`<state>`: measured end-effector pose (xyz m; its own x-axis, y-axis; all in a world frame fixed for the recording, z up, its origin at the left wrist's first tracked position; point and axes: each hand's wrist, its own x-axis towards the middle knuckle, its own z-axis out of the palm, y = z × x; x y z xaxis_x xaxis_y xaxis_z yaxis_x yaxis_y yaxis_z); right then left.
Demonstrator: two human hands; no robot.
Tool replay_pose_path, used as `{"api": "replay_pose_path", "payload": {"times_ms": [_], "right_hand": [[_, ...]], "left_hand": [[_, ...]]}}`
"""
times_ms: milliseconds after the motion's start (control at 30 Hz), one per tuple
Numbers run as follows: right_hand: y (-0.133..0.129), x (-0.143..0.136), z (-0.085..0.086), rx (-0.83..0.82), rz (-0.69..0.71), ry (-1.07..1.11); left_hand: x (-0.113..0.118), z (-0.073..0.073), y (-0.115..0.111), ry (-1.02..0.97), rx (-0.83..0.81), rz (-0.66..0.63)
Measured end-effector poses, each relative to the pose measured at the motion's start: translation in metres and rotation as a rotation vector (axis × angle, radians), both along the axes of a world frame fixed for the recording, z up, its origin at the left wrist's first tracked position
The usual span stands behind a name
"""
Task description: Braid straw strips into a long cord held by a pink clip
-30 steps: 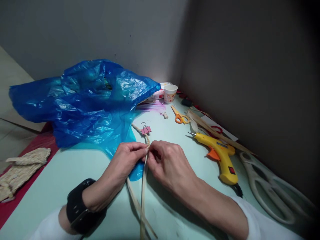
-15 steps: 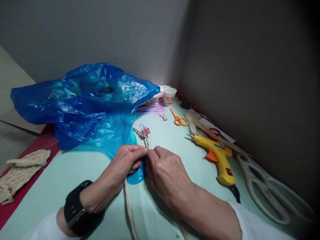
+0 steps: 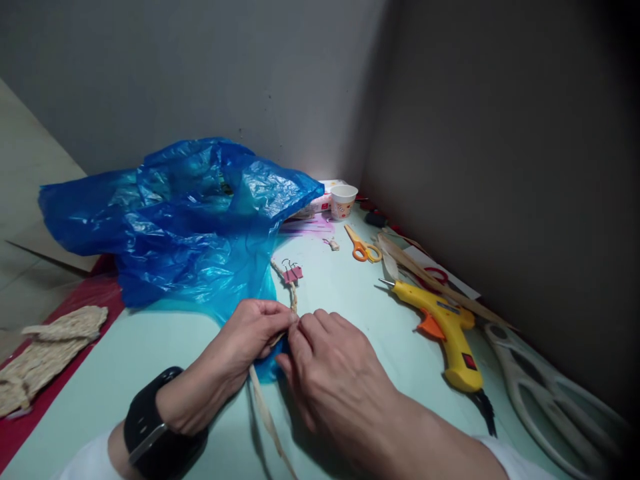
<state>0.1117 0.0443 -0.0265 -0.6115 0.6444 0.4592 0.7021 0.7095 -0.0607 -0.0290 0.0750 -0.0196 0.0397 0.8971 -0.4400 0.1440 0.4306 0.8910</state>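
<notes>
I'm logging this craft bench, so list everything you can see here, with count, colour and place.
braided straw cord: one, tan, table centre, pinched by both hands
straw strips: tan, trailing toward the camera
binder clip: one, pink, on the cord's far end
plastic bag: one, blue, left of centre
glue gun: one, yellow, right
small scissors: one, orange, far centre
large scissors: one, white, right edge
paper cup: one, white, far corner
woven straw piece: one, tan, left edge
table: one, pale green
left hand: black wristband
right hand

Two scissors point(image 3: 363, 248) point(image 3: 555, 393) (one orange), one glue gun point(image 3: 445, 327)
</notes>
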Motion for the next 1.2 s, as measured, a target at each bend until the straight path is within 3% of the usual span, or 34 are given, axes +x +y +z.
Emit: {"api": "replay_pose_path", "payload": {"times_ms": [233,367,500,667,900,1100,1200], "right_hand": [[0.017,0.02,0.018,-0.462,0.049,0.188],[0.03,0.023,0.016,-0.586,-0.125,0.36],[0.037,0.019,0.012,-0.747,-0.051,0.38],[0.036,0.016,0.012,-0.825,-0.008,0.343],[0.031,0.017,0.015,-0.745,-0.101,0.293],[0.042,0.012,0.009,-0.768,-0.135,0.366],[0.047,0.013,0.006,-0.803,-0.083,0.417]], "left_hand": [[-0.004,0.003,0.0,-0.058,0.005,-0.022],[-0.005,0.005,0.0,-0.126,-0.025,-0.032],[-0.006,0.004,-0.001,-0.178,-0.021,-0.033],[-0.004,0.005,-0.002,-0.172,0.027,-0.035],[0.0,0.004,-0.004,-0.111,0.047,0.017],[-0.002,-0.002,-0.006,-0.088,0.063,0.008],[0.0,-0.004,-0.008,-0.065,0.096,0.021]]}}
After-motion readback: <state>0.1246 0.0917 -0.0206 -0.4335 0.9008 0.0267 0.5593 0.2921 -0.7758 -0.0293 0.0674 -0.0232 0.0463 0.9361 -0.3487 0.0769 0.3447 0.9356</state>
